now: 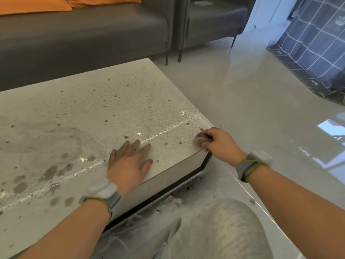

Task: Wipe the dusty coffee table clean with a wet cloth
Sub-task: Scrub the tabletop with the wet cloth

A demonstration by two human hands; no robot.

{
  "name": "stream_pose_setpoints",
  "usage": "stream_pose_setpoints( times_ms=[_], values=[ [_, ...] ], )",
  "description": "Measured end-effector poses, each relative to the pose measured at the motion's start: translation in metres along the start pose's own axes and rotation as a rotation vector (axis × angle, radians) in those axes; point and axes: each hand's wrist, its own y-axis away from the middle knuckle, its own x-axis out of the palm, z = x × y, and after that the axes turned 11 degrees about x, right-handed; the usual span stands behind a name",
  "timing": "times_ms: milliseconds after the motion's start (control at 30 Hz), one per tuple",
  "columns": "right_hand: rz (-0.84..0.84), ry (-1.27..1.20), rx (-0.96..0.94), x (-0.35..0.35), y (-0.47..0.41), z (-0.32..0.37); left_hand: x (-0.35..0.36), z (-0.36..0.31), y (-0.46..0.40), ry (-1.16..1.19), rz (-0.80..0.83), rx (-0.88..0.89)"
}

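Two hands are at the near right corner of the tabletop (78,101), a pale speckled slab dotted with dark spots and crossed by a shiny wet streak. The left hand (128,161) lies flat on the tabletop just inside that corner, fingers straight and spread, palm down, holding nothing. The right hand (218,142) sits right on the corner's edge with its fingers curled around a small bunched grey cloth (202,140), which it presses against the tabletop surface at the very tip of the corner. Both wrists carry grey bands with a white block and green trim. Larger dark blotches sit on the tabletop to the left of the left hand, near the wet streak. Beyond the far side of the tabletop stands a grey sofa (84,38) with an orange cushion (33,4) on it. To the right of the tabletop is glossy pale floor (252,101), with a blue checked fabric (313,51) farther off.
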Motion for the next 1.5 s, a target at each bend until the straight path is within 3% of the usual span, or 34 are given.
stream_pose_setpoints(
  times_ms=[100,167,233,300,433,533,633,733,967,1067,1133,1233,1333,1400,1500],
  values=[
    [-0.218,-0.179,0.079,-0.019,-0.013,0.000,0.001,0.001,-0.002,0.000,0.012,-0.001],
    [-0.339,-0.132,0.174,-0.025,-0.024,-0.003,0.001,0.001,-0.002,-0.001,0.008,0.004],
    [-0.321,0.045,0.239,-0.018,-0.028,-0.003,0.002,0.000,-0.002,0.000,0.002,0.006],
    [-0.261,0.114,0.188,0.002,-0.023,0.004,0.003,0.001,-0.002,0.007,-0.002,0.002],
    [-0.111,0.078,-0.035,0.028,-0.012,0.018,0.006,0.000,0.001,0.004,-0.021,0.011],
    [-0.003,-0.092,0.020,0.013,-0.021,0.016,0.002,0.001,0.000,0.016,-0.021,0.015],
    [-0.205,-0.319,0.144,-0.009,-0.035,0.007,-0.008,0.007,-0.005,0.028,-0.066,0.033],
    [-0.389,-0.047,0.224,-0.015,-0.046,-0.004,-0.016,0.024,-0.012,0.087,-0.171,0.008],
    [-0.203,0.120,-0.074,0.033,-0.029,0.015,-0.017,0.059,-0.029,0.042,-0.017,-0.092],
    [-0.032,-0.045,0.017,0.011,-0.033,0.019,-0.018,0.068,-0.031,0.047,0.074,-0.132],
    [-0.120,-0.163,0.116,-0.005,-0.044,0.017,-0.016,0.072,-0.033,0.053,0.128,-0.129],
    [-0.408,0.028,0.226,-0.012,-0.056,0.007,-0.011,0.076,-0.029,0.031,0.147,-0.106],
    [-0.435,0.128,0.268,0.014,-0.055,0.010,-0.005,0.081,-0.024,0.042,0.143,-0.100],
    [-0.423,0.178,0.159,0.033,-0.051,0.017,-0.003,0.083,-0.025,0.051,0.134,-0.100],
    [-0.277,0.185,-0.041,0.044,-0.047,0.030,-0.003,0.083,-0.025,0.056,0.107,-0.097]
  ],
)
